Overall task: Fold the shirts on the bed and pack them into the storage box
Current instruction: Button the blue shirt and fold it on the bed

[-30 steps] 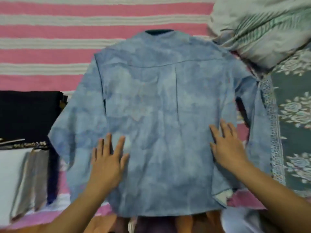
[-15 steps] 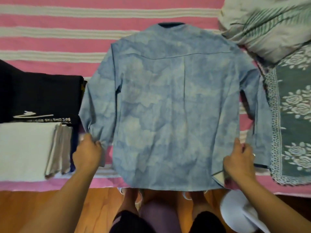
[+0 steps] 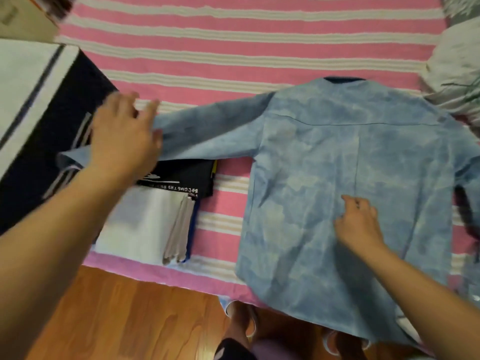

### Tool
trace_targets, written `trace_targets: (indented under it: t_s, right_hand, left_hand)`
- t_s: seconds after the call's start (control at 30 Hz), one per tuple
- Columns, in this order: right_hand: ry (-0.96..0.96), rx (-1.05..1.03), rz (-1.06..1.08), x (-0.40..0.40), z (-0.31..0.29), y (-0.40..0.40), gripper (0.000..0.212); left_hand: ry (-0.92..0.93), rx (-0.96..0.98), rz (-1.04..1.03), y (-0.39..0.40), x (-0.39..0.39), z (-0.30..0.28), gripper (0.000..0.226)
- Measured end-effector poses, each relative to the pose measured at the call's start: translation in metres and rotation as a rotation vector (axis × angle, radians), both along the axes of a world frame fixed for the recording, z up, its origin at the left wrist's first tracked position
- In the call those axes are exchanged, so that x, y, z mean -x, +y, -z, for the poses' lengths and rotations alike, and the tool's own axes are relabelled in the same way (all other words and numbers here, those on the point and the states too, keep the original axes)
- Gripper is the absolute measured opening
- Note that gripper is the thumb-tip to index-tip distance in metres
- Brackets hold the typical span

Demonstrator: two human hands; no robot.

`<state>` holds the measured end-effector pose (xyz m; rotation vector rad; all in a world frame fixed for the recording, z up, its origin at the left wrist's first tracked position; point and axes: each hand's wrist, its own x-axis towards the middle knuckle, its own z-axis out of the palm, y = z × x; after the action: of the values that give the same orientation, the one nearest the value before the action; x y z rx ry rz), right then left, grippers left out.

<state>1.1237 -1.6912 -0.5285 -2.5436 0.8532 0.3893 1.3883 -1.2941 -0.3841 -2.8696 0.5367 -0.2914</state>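
Note:
A light blue mottled shirt [image 3: 337,193] lies back-up on the pink striped bed [image 3: 233,48], its hem hanging over the near edge. Its left sleeve [image 3: 213,131] is stretched straight out to the left, over the folded clothes. My left hand [image 3: 124,136], blurred, lies flat on that sleeve near the cuff with its fingers spread. My right hand [image 3: 357,222] presses on the middle of the shirt's back with bent fingers. The shirt's right sleeve lies along the body at the frame's right edge.
Left of the shirt lie a folded black shirt with white print [image 3: 187,180], a folded white garment [image 3: 140,224] and a dark navy garment with white stripes [image 3: 36,131]. A tan box corner [image 3: 20,19] shows top left, a pillow [image 3: 457,81] at right, wooden floor [image 3: 124,315] below.
My left hand has pulled the left sleeve out from beside the body and laid it straight to the left. My right hand left the hem corner and moved up onto the shirt's back.

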Motion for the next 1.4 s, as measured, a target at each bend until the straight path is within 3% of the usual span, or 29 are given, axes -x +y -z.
trace_targets:
  t_s: [0.07,0.13,0.3,0.33,0.37,0.47,0.53,0.63,0.77,0.87,0.97,1.03,1.1,1.23,1.3,1.4]
  right_hand:
    - [0.030,-0.028,-0.040,-0.003,0.001,0.014,0.060]
    - [-0.002,-0.024,-0.111,-0.006,0.004,0.019,0.061]
    - [-0.069,0.130,-0.117,0.007,0.017,-0.038,0.061]
    - [-0.055,0.178,-0.052,0.023,0.016,-0.055,0.059]
    - [-0.050,0.230,0.025,0.040,0.013,-0.071,0.058]
    - [-0.014,0.387,0.389,0.103,-0.008,-0.125,0.060]
    - [0.119,0.375,0.682,0.139,-0.017,-0.154,0.069]
    - [0.231,0.065,0.967,0.187,0.001,-0.176,0.075]
    - [0.220,-0.202,0.929,0.227,0.023,-0.187,0.048]
    - [0.184,-0.151,0.915,0.225,-0.011,-0.208,0.034]
    - [-0.039,-0.071,1.038,0.224,-0.078,-0.277,0.034]
    - [-0.205,0.065,1.076,0.229,-0.137,-0.344,0.043]
    - [-0.359,0.220,1.150,0.237,-0.181,-0.414,0.047]
    - [-0.370,0.356,1.204,0.265,-0.182,-0.510,0.038]
    - [-0.303,0.236,1.343,0.272,-0.148,-0.529,0.049]
    - [-0.249,-0.161,1.581,0.284,-0.077,-0.528,0.082]
  left_hand:
    - [0.210,-0.092,0.161,-0.028,0.035,0.038,0.063]
    - [0.384,-0.183,0.140,-0.046,0.063,0.071,0.066]
    - [0.565,-0.241,-0.538,0.024,-0.008,0.093,0.055]
    - [0.538,-0.246,-0.569,0.016,-0.007,0.094,0.054]
    - [0.447,-0.210,-0.506,0.002,-0.001,0.100,0.050]
    - [0.338,0.033,-0.021,-0.087,0.060,0.114,0.046]
    - [0.489,0.133,0.205,-0.158,0.127,0.131,0.058]
    - [0.896,0.208,0.238,-0.252,0.212,0.164,0.066]
    - [1.169,-0.038,0.219,-0.310,0.272,0.197,0.075]
    - [1.224,-0.336,0.148,-0.318,0.285,0.198,0.076]
    - [1.231,-0.465,0.070,-0.331,0.282,0.182,0.073]
    - [1.198,-0.531,0.125,-0.351,0.276,0.179,0.067]
    - [1.184,-0.483,0.163,-0.395,0.275,0.162,0.055]
    - [1.166,-0.024,0.192,-0.501,0.293,0.138,0.061]
    - [1.189,0.124,0.226,-0.540,0.299,0.148,0.064]
    - [1.242,0.175,0.285,-0.569,0.312,0.169,0.074]
